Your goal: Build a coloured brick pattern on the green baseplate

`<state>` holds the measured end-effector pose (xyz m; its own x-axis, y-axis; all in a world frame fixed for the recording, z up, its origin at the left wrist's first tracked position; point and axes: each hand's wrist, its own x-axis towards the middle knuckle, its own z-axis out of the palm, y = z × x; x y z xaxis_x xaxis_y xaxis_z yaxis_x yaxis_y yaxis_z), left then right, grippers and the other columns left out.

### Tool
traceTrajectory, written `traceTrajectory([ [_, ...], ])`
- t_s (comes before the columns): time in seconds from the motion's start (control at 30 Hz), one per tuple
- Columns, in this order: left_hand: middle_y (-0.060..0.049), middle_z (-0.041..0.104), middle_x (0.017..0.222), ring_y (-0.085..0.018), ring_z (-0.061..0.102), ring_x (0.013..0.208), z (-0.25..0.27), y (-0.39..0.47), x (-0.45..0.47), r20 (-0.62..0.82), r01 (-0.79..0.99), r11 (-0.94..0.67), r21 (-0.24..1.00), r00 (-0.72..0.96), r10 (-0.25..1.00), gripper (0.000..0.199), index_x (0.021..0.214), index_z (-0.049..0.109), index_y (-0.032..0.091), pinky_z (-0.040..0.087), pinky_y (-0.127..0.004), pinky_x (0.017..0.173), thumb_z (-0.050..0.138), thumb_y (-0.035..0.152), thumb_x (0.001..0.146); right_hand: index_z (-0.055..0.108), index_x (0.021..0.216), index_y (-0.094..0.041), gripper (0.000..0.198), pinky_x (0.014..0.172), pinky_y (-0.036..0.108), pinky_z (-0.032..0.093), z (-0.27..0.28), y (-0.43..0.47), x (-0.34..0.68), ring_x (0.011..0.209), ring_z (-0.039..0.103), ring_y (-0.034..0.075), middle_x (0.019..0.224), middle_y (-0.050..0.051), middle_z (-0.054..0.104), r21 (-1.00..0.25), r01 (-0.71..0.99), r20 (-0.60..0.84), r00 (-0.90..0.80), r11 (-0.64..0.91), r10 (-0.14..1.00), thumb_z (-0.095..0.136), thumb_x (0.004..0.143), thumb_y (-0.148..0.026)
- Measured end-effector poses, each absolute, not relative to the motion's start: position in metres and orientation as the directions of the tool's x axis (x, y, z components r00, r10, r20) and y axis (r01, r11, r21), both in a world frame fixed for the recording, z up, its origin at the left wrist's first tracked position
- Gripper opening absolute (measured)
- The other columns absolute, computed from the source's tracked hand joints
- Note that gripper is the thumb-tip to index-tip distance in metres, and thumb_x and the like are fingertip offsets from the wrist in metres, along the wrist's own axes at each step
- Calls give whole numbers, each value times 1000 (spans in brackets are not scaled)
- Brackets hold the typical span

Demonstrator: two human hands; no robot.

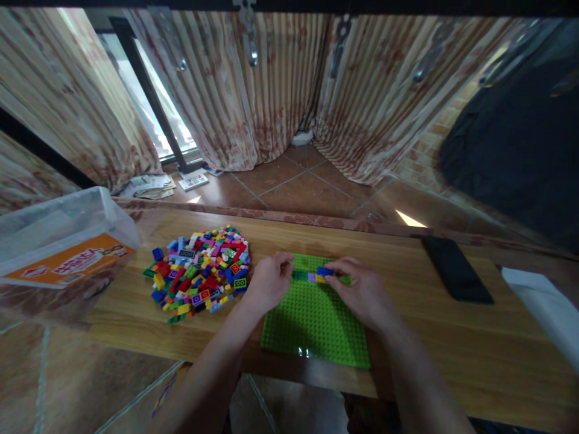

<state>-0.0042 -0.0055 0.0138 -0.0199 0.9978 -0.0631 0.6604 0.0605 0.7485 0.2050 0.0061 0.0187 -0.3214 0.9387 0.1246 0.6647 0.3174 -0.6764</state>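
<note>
The right hand (362,289) pinches a blue brick (324,271) at the row (311,277) on the plate (312,325) between the hands; the left hand (271,280) curls beside the row, its grip impossible to tell. Uneven pressure from the right hand could tilt the blue brick or loosen the row. The wooden table (429,349) carries a pile (199,271) left of the hands and a phone (456,268) to their right, curtains (280,90) hanging beyond.

Nothing legible rn! Well L of the grip of the R hand (359,288), the clear box (123,224) flashes white lettering on its orange label (45,265), too blurry; fwd-L of the grip, booklet (193,181) print's illeg. too.
</note>
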Motion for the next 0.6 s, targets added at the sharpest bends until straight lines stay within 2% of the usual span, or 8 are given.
traceTrajectory([
  [0.13,-9,75,91,-18,69,81,10,-5,-3,-67,644,61,763,-15,998,27,107,70,12,52,-28,76,53,14,86,72,97,-24,14,83,34,48,16,-1,191,90,62,18,97,4,67,-665,604,156,-464,440,872,63,87,-21],
  [0.33,-10,75,96,-19,70,88,8,-6,-7,-82,621,46,783,29,996,29,108,69,11,53,-30,82,56,11,82,73,91,-24,14,80,36,46,11,-4,174,87,58,20,88,4,66,-527,609,198,-590,592,783,63,87,-16],
  [0.6,-7,76,92,-18,70,85,15,-10,-11,-126,649,68,758,43,991,32,108,68,13,54,-27,78,55,10,79,71,89,-21,11,81,35,45,9,-4,176,85,59,20,85,4,67,-519,646,213,-537,560,816,61,90,-22],
])
